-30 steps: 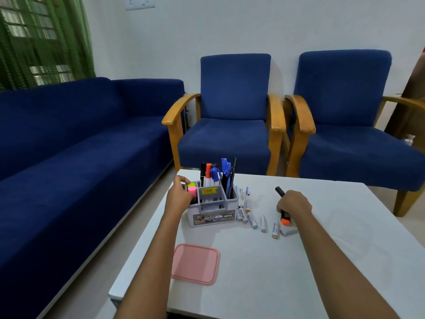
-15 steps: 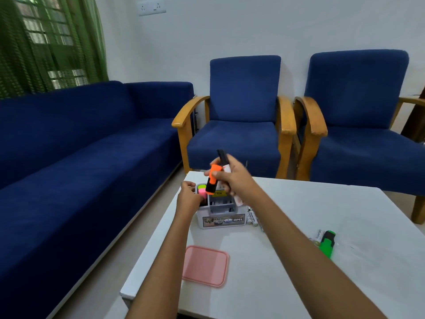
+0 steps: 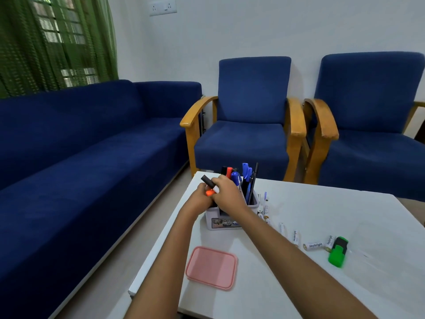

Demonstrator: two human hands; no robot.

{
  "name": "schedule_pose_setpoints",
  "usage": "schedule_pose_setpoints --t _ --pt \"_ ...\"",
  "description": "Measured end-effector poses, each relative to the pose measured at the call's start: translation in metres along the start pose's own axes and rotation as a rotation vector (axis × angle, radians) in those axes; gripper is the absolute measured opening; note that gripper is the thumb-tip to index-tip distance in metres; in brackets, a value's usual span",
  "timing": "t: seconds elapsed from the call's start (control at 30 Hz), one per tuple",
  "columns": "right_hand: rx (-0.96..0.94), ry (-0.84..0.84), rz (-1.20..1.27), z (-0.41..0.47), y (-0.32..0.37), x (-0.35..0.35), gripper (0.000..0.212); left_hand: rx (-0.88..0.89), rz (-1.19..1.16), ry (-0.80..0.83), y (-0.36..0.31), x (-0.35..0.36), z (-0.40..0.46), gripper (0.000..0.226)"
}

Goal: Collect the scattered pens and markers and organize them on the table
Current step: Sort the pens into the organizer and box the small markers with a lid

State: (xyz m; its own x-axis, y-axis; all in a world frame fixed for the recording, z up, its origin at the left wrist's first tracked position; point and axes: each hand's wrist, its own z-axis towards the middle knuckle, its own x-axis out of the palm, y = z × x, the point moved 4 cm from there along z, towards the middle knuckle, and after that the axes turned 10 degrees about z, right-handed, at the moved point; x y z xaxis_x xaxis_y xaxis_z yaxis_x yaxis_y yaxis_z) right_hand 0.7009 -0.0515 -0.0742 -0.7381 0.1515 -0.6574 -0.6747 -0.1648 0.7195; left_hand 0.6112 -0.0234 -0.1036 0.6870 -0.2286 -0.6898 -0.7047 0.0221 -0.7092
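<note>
A grey organizer caddy (image 3: 213, 221) stands near the far left of the white table (image 3: 299, 284), with several pens and markers (image 3: 241, 178) upright in it. My right hand (image 3: 226, 192) grips an orange highlighter with a black cap (image 3: 209, 185) and a white marker, tilted over the caddy's left compartment. My left hand (image 3: 201, 199) holds the caddy's left edge, right against the right hand. A green highlighter (image 3: 337, 251) lies on the table to the right. Several white markers (image 3: 295, 237) lie scattered between it and the caddy.
A pink square lid (image 3: 211, 267) lies flat near the table's front left edge. A blue sofa (image 3: 80, 169) runs along the left. Two blue armchairs (image 3: 248, 134) with wooden arms stand behind the table.
My right hand lifted the orange highlighter off the table, carried it left to the caddy and lowered it over the left compartment. The left hand stayed at the caddy. The view shifted right.
</note>
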Motion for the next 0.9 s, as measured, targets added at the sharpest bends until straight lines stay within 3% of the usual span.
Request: schedule_pose_setpoints --t 0.23,0.33,0.4,0.5,0.63,0.73,0.9 --pt "0.005 -0.018 -0.162 -0.006 0.01 -0.015 0.022 -0.022 0.187 -0.082 -0.002 0.003 0.006 0.039" --pt "0.134 -0.162 -0.067 -0.014 -0.003 -0.057 0.028 -0.038 0.298 -0.088 -0.001 0.004 0.008 0.041" --pt "0.274 -0.235 -0.207 -0.025 -0.023 -0.097 0.027 -0.051 0.309 -0.092 0.0 0.004 0.01 0.042" --pt "0.562 -0.171 -0.503 -0.05 -0.059 -0.146 0.026 -0.044 0.296 -0.099 -0.001 0.004 0.01 0.041" --pt "0.838 0.012 -0.607 -0.075 -0.104 -0.17 0.034 -0.062 0.286 -0.086 -0.002 0.004 0.008 0.046" --pt "0.903 0.116 -0.649 -0.088 -0.122 -0.167 0.039 -0.064 0.273 -0.081 -0.002 0.004 0.007 0.045" --pt "0.848 0.037 -0.731 -0.091 -0.128 -0.172 0.033 -0.077 0.276 -0.087 -0.003 0.004 0.006 0.046"
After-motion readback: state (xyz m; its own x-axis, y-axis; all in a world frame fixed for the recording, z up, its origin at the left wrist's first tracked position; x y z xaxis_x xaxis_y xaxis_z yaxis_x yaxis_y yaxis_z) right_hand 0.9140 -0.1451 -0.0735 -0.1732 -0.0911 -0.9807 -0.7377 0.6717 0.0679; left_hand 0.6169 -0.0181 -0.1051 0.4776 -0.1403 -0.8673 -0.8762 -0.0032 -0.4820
